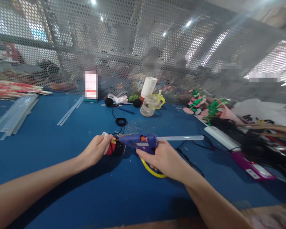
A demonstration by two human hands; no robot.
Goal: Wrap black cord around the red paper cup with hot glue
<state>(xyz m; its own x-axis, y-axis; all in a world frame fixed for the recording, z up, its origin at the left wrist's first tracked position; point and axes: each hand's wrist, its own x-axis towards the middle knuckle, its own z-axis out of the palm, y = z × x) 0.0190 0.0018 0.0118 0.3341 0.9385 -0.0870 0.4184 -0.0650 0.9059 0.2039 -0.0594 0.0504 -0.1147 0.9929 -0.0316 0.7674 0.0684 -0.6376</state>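
My right hand (162, 158) is wrapped round the grip of a blue hot-glue gun (138, 142). A clear glue stick (181, 138) juts from its back to the right, and its nozzle points left. My left hand (96, 150) is closed on a small red, white and black object (113, 148) that lies on the blue table (62, 143). The nozzle tip touches or nearly touches the top of that object. A yellow loop (152, 171) shows below my right hand.
Clear glue sticks (15, 115) lie at the left, two more (70, 111) near the middle. A coiled black cord (121, 121), a clear pitcher (149, 106), white cups (148, 86), black pompoms (109, 102), a white power strip (221, 137) and pink-green craft pieces (205, 106) lie beyond. Mesh screen behind.
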